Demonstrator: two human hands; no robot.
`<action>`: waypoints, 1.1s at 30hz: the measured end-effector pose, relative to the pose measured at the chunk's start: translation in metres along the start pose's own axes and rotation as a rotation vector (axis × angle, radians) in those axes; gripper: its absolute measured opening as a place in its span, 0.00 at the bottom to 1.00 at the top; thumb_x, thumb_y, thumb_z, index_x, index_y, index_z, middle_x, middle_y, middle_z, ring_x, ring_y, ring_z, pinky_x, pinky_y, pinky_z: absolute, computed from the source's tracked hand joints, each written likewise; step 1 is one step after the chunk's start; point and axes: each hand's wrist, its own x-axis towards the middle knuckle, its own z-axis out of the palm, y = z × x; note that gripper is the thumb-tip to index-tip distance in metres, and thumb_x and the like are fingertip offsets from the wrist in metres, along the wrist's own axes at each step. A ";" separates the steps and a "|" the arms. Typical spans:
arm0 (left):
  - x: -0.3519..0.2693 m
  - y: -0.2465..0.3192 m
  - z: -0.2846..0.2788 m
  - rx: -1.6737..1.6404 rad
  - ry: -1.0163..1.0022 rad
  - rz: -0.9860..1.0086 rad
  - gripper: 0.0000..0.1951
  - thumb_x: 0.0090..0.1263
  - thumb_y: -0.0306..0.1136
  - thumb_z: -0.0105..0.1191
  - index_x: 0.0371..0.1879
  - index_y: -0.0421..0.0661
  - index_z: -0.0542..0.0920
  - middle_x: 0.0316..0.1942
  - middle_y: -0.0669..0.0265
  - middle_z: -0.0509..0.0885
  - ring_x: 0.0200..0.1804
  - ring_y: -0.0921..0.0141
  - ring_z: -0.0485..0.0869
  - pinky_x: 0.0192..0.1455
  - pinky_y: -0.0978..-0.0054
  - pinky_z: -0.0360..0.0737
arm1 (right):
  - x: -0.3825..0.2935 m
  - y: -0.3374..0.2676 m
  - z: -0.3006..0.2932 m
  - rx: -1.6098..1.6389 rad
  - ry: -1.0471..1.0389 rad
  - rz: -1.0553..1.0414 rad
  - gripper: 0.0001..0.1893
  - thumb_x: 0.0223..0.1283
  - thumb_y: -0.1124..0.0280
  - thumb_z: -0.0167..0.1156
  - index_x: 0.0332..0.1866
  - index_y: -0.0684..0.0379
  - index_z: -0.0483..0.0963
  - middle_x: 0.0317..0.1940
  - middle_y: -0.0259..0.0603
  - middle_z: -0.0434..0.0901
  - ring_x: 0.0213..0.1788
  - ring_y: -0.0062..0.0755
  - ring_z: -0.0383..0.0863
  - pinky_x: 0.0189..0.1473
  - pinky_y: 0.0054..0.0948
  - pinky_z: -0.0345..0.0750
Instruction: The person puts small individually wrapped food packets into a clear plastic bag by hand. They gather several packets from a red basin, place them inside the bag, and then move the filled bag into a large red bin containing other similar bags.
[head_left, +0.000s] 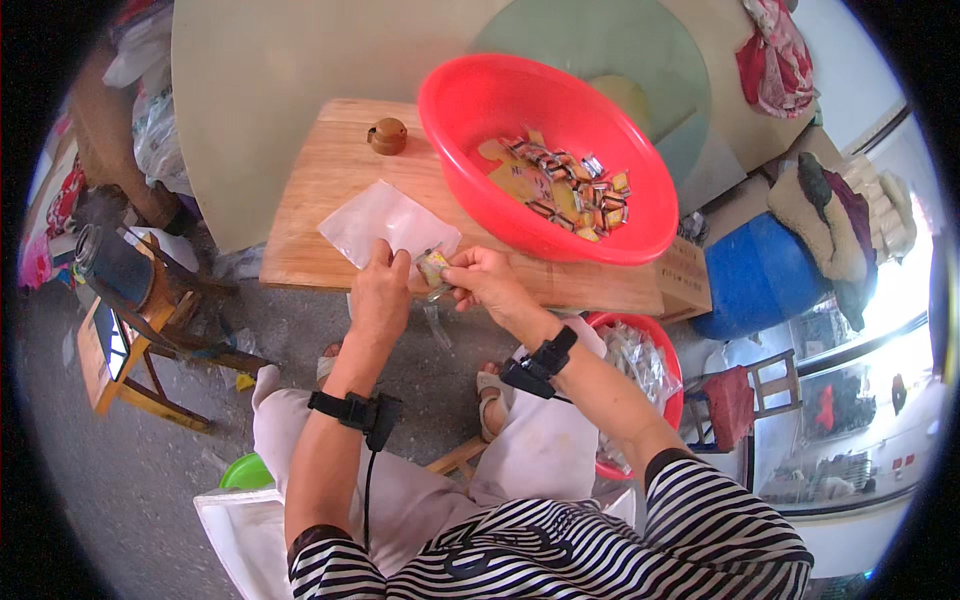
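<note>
In my right hand (487, 281), a small wrapped packet (433, 264) with yellow printing and clear crimped ends is pinched between thumb and fingers. My left hand (381, 292) is just left of it, fingers curled together; whether they grip anything is hidden. Beneath both hands a clear plastic bag (390, 214) lies flat near the front edge of a wooden board (300, 232). Behind my right hand a large red plastic basin (480, 195) leans tilted towards me, with many small wrapped packets (600, 202) heaped on its floor.
A brown cap-like object (388, 136) stands on the board. A second red basin (673, 360) full of clear wrappers (630, 352) is low on my right, below a cardboard box (684, 277). A blue barrel (761, 274) lies further right. On the left, a wooden stool (161, 397) holds a phone-like device (112, 341).
</note>
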 end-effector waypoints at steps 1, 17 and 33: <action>0.000 0.000 -0.002 -0.015 -0.016 0.004 0.06 0.53 0.21 0.53 0.30 0.40 0.75 0.34 0.55 0.74 0.30 0.52 0.81 0.29 0.57 0.78 | 0.001 0.002 0.005 -0.029 0.028 0.000 0.11 0.57 0.70 0.64 0.39 0.63 0.72 0.27 0.32 0.77 0.24 0.17 0.77 0.22 0.18 0.77; 0.000 -0.005 -0.008 -0.039 -0.044 -0.003 0.08 0.53 0.20 0.53 0.32 0.39 0.75 0.36 0.52 0.74 0.33 0.49 0.80 0.32 0.55 0.78 | 0.018 0.050 0.030 -0.028 0.159 -0.277 0.12 0.64 0.78 0.50 0.51 0.70 0.69 0.45 0.44 0.77 0.47 0.31 0.79 0.49 0.26 0.78; -0.002 0.004 -0.011 -0.007 -0.112 0.114 0.11 0.55 0.18 0.48 0.38 0.38 0.75 0.34 0.54 0.71 0.35 0.53 0.79 0.32 0.59 0.78 | 0.052 0.032 0.038 -1.249 -0.072 -0.581 0.08 0.51 0.70 0.55 0.30 0.61 0.79 0.25 0.47 0.82 0.38 0.52 0.80 0.41 0.47 0.76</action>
